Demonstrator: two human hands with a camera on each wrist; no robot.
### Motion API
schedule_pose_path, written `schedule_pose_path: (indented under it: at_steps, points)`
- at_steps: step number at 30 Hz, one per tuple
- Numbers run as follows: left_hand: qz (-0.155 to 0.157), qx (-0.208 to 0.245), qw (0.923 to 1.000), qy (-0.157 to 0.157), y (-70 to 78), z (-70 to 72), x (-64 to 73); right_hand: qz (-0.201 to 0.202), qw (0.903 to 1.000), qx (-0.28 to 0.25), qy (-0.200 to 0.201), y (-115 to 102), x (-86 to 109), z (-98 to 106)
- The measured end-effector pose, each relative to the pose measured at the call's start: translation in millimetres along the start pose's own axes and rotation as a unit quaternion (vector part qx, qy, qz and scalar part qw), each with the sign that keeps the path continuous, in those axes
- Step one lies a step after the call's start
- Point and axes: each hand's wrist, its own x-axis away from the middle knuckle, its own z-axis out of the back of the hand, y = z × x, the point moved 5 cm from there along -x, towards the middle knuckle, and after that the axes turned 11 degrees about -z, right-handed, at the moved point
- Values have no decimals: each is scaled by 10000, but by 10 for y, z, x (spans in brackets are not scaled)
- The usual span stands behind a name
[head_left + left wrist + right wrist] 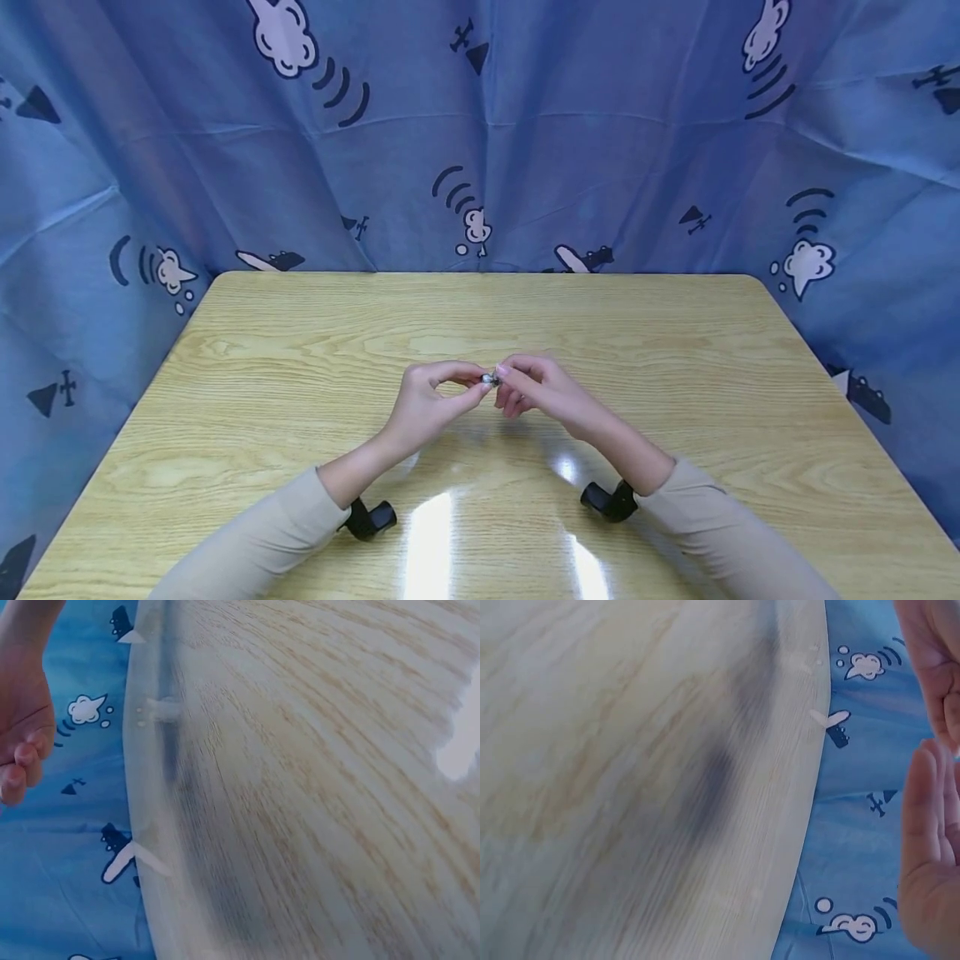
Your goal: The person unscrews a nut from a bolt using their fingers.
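A very small shiny object (490,379), silvery with dark parts, sits between the two hands in the head view. Its kind is too small to tell. The left hand (437,400) pinches its left side between thumb and forefinger, leaving a gap between those two fingers farther back. From the right, the right hand (551,396) pinches the other side with thumb and forefinger, its remaining fingers curled beneath. Both hands are above the middle of the table. The wrist views catch only parts of hands at the frame edge, and the small object is hidden there.
The light wood-grain table (300,333) has a glossy top with bright reflections near the front. A blue patterned curtain (600,150) hangs behind it and along both sides. Black wrist cameras (371,519) are strapped at the beige sleeves (262,533).
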Motion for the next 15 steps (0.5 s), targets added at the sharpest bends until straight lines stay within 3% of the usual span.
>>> schedule_pose_path:
  at_steps: [4, 11, 15]
  points:
    - [39, -25, 10000, 16, -15, 6, 11, -17, 10000, -65, -18, 8, -15, -21]
    - [32, 15, 10000, 37, -38, 11, 20, 340, 9991, -250, 80, -25, 3, 34]
    - [-49, 57, 10000, 7, -32, 3, 15, 289, 9989, -365, 53, -41, -1, 32]
